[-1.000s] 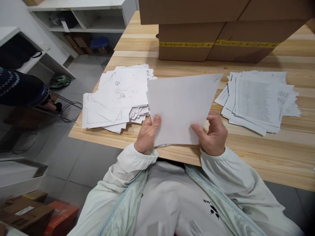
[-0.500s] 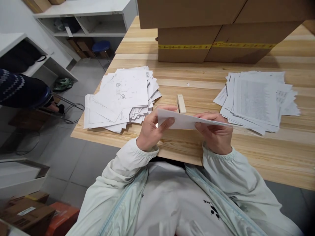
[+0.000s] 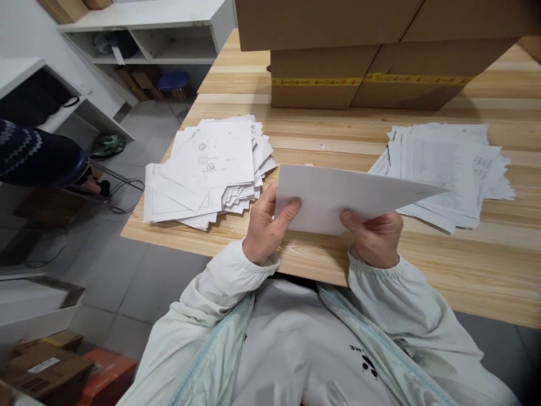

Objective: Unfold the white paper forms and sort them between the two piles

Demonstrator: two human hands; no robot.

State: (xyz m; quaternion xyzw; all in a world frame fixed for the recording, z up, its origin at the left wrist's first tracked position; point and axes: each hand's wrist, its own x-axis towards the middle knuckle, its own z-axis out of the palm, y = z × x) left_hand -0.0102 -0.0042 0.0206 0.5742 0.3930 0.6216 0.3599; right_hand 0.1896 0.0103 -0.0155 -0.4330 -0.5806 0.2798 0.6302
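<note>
A thin set of white sheets (image 3: 338, 194) is held above the near edge of the wooden table (image 3: 465, 265), its blank side up. My left hand (image 3: 266, 231) pinches its left end with the thumb on top. At the near edge of the sheets, my right hand (image 3: 374, 239) grips with the thumb over the paper. A loose pile of printed pages (image 3: 207, 166) lies to the left of my hands. Another spread pile of text pages (image 3: 448, 169) lies to the right, partly covered by the held sheets. The stapler seen a moment ago is hidden behind the paper.
Stacked cardboard boxes (image 3: 359, 62) with yellow tape stand at the back of the table. White shelving (image 3: 139, 28) and a blue stool (image 3: 173, 79) are at the far left. Another person's dark patterned sleeve (image 3: 34, 158) shows at the left edge. Boxes (image 3: 46, 366) sit on the floor.
The sheets were upright facing me, dropped flat and edge-on so a stapler showed behind them, and now tilt up again, hiding it. Both hands kept hold throughout.
</note>
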